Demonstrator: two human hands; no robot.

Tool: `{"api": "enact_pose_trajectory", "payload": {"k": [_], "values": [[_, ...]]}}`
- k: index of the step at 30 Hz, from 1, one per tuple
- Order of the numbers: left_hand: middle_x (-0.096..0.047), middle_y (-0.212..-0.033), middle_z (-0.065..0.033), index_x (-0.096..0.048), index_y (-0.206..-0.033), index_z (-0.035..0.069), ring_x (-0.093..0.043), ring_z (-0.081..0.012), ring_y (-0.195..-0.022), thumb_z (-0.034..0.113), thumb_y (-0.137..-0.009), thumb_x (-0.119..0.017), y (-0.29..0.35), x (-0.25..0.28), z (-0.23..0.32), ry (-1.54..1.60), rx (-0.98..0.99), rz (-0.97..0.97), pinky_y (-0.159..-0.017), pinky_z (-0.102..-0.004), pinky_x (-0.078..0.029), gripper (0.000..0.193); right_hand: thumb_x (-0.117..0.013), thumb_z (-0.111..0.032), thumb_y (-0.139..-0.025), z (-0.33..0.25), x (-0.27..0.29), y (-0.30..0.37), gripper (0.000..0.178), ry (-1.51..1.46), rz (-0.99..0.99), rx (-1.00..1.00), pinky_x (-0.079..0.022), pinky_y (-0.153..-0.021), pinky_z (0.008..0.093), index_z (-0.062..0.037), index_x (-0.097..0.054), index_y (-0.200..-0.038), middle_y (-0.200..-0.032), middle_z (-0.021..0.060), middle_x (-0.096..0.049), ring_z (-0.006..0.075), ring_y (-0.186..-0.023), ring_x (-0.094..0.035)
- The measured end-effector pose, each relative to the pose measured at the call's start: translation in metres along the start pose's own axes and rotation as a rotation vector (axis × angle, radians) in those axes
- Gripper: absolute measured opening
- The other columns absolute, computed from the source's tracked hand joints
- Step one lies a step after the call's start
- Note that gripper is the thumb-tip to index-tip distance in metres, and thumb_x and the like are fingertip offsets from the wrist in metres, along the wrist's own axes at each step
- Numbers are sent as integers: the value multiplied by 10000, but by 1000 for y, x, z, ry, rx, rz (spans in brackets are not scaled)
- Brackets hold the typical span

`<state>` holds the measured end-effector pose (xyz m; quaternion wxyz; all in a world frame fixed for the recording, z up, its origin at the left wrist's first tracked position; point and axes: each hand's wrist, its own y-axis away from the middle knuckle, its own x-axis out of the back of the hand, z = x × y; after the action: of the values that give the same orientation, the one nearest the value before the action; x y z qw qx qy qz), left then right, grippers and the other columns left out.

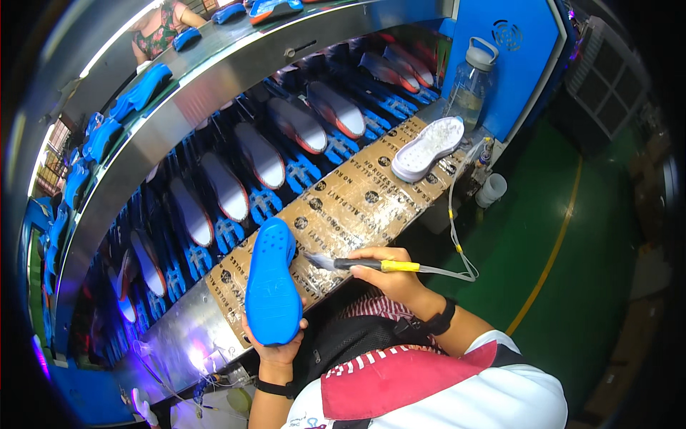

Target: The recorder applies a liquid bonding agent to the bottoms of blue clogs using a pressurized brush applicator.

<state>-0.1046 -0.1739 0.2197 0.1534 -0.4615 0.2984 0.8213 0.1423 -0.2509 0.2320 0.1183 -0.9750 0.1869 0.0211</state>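
My left hand [275, 349] grips a blue shoe sole [273, 293] by its lower end and sides. The sole is tilted up over the ledge, its broad face toward me, with small holes in the upper part. In my right hand [396, 275] is a brush [361, 264] with a black and yellow handle, held between thumb and fingers. Its pale bristles point left, close to the sole's right edge; whether they touch it I cannot tell. A clear tube [453, 222] runs from the handle's end to a fitting at the ledge's right end.
Printed brown cardboard [343, 207] covers the ledge. Upon it lie a white sole [427, 149] and, farther back, a clear bottle [468, 89]. Behind, dark shoe uppers [261, 154] stand on blue supports. A white cup [491, 189] hangs right. Blue soles [139, 93] line the upper shelf; a person is beyond.
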Motion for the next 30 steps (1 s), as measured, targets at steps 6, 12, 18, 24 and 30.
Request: {"api": "enact_pose_trajectory", "payload": {"k": [6, 12, 18, 24, 30], "values": [[-502, -1281, -265, -314, -1433, 64, -603, -449, -983, 718, -821, -394, -35, -81, 22, -341, -118, -258, -617, -530, -567, 899, -709, -89, -819, 1, 31, 6, 241, -113, 85, -124, -499, -722, 233, 25, -680, -1029, -879, 88, -702, 103, -781, -639], [-528, -1214, -320, -309, -1422, -6, -656, -398, -831, 680, -863, -352, -120, -230, 52, -475, -377, -816, -614, -428, -577, 886, -695, -49, -813, -6, 66, 20, 230, -88, 179, -118, -507, -699, 229, 53, -673, -1018, -854, 100, -692, 120, -740, -644], [-431, -1291, -362, -328, -1386, 0, -498, -500, -1159, 539, -972, -361, -222, -300, 134, -108, -369, -362, -901, -533, -507, 681, -698, -47, -807, -18, 82, 36, 232, -58, 208, -154, -503, -695, 222, 47, -674, -1017, -832, 97, -691, 112, -733, -642], [-611, -1156, -100, -529, -1292, 29, -608, -189, -1003, 203, -901, -560, -116, -298, -6, -1047, -571, -708, -834, -319, -475, 428, -712, -71, -799, -4, 99, 44, 249, -37, 244, -204, -496, -685, 220, 41, -672, -1018, -810, 83, -687, 113, -721, -637], [-609, -1181, -146, -603, -1227, 95, -619, -279, -997, 186, -888, -561, 23, -308, -60, -1097, -1234, -1689, -854, -418, -475, 353, -719, -80, -814, -8, 89, 42, 228, -72, 223, -184, -499, -669, 212, 18, -686, -1019, -812, 51, -694, 80, -718, -628]]}}
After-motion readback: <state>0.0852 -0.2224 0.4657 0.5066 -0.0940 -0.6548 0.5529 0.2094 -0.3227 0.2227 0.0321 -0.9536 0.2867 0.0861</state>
